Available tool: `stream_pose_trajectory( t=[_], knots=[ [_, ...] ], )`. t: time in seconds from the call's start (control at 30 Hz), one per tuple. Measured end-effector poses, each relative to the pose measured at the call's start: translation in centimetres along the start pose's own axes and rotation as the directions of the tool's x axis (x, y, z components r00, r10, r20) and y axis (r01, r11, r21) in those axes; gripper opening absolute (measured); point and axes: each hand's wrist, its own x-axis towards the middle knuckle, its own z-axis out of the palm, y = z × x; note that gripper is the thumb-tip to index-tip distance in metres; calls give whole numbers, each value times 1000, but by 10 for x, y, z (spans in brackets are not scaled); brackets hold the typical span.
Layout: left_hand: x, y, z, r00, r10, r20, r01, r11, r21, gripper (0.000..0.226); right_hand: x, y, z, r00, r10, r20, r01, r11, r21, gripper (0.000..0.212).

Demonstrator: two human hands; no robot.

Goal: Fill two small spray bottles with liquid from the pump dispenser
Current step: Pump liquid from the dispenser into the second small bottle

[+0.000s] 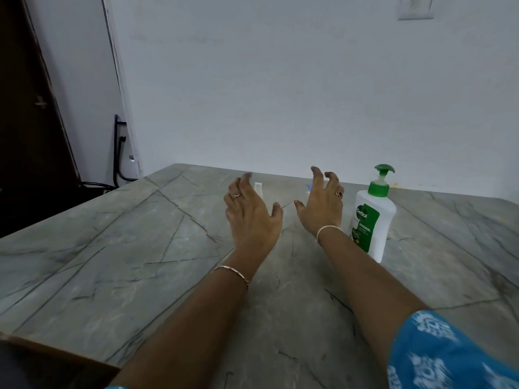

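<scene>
A white pump dispenser (373, 217) with a green pump head and green label stands upright on the grey marbled table (140, 248), right of centre. My left hand (250, 211) and my right hand (323, 206) hover side by side above the table, fingers loosely spread, holding nothing. Behind my left hand the top of a small white spray bottle (258, 187) shows. Behind my right hand a sliver of a second small bottle (309, 188) with a bluish top peeks out. Both small bottles are mostly hidden by my hands.
The table ends at a white wall (280, 94) at the back and has a wooden edge (56, 352) at the near left. Dark cables (118, 153) and a dark door (28, 122) stand at the left. A wall switch plate (415, 8) sits at top right.
</scene>
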Motion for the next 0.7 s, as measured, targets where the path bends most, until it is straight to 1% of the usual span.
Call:
stream_pose_trajectory(
  t=[0.1, 0.2, 0.33, 0.5, 0.6, 0.7],
  knots=[
    [-3, 5, 3, 997, 76, 2, -76, 996, -41, 67, 8, 8, 12, 994, 62, 94, -71, 992, 100, 89],
    [-4, 9, 6, 992, 124, 18, -122, 990, -63, 62, 12, 13, 18, 989, 80, 128, -100, 983, 153, 87],
    [-5, 8, 10, 988, 149, 49, -146, 987, -66, 56, 16, 13, 22, 991, 65, 120, -86, 980, 179, 85],
    [-6, 8, 11, 988, 141, 65, -136, 987, -80, 52, 14, 12, 23, 992, 57, 116, -77, 982, 172, 79],
    [-6, 5, 11, 986, 139, 95, -127, 985, -119, 51, 12, 14, 20, 992, 39, 119, -60, 981, 182, 80],
    [-5, -2, 11, 976, 166, 143, -139, 974, -180, 47, 9, 15, 13, 991, 16, 130, -41, 982, 187, 82]
  ],
)
